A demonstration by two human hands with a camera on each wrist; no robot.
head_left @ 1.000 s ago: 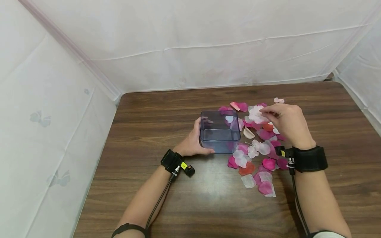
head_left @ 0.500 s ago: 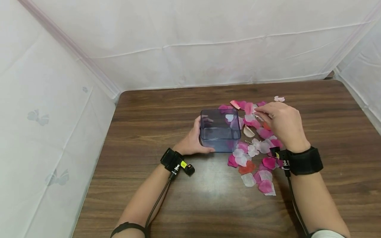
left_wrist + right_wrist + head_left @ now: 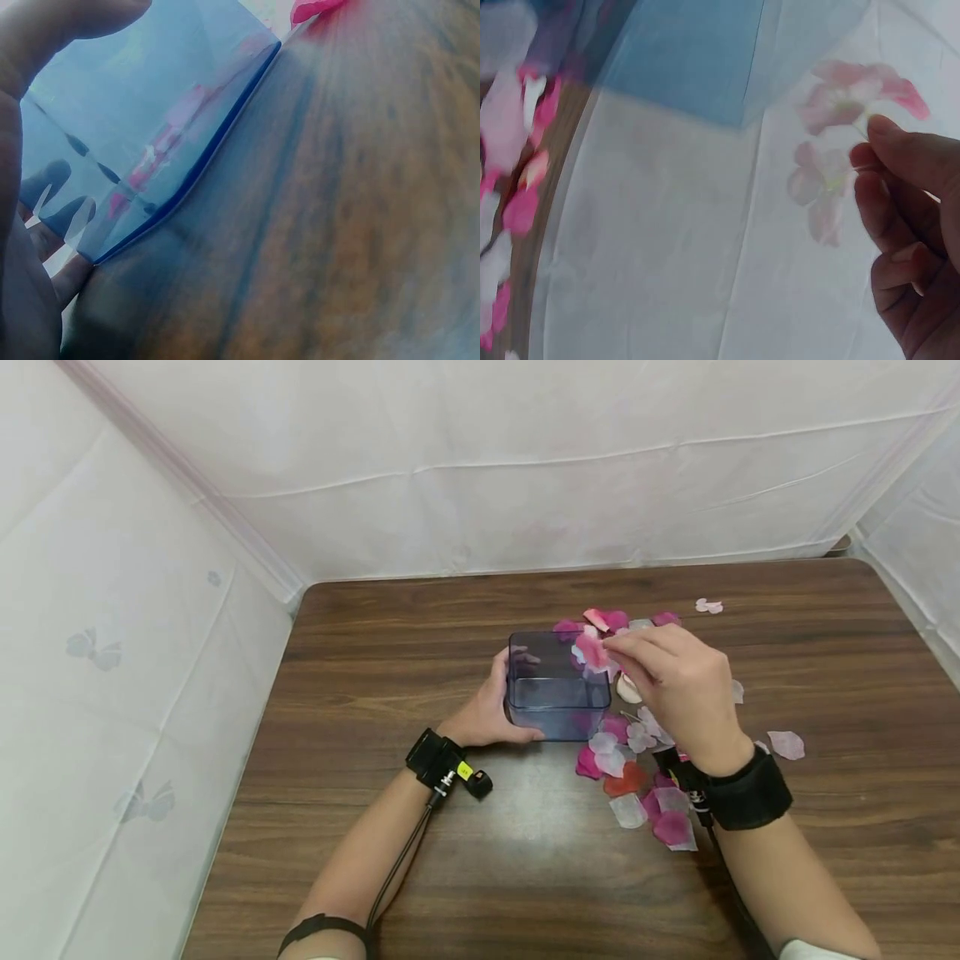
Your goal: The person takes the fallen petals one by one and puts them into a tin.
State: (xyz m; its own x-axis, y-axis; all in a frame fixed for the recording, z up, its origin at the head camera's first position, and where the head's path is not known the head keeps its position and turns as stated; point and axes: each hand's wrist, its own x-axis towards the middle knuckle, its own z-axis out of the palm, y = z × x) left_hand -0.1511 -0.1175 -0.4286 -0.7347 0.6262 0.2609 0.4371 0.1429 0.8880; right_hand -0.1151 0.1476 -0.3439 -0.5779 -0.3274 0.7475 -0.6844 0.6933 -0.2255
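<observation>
A see-through bluish plastic box (image 3: pixel 558 724) stands with its open top up on the table, looking empty inside. My left hand (image 3: pixel 486 714) grips it from the left side, thumb along the near wall and fingers around the far side. Between thumb and forefinger, my right hand (image 3: pixel 678 689) pinches the thin stems of pink artificial flowers (image 3: pixel 847 94). In the head view these flowers overlap the box's far right corner. Loose artificial petals (image 3: pixel 671 828) in magenta, white and red lie right of the box, partly hidden beneath my right hand and wrist.
Brown wood-grain table (image 3: pixel 390 643) all around. White hanging sheets (image 3: pixel 465 518) close off the back and sides. A small pale flower (image 3: pixel 708 606) lies at the far right, and a pale petal (image 3: pixel 786 744) lies right of my right wrist.
My right hand has picked pink flowers from the far part of the petals and carried them left to the box. Pale petals now show at the right. The left hand stays put.
</observation>
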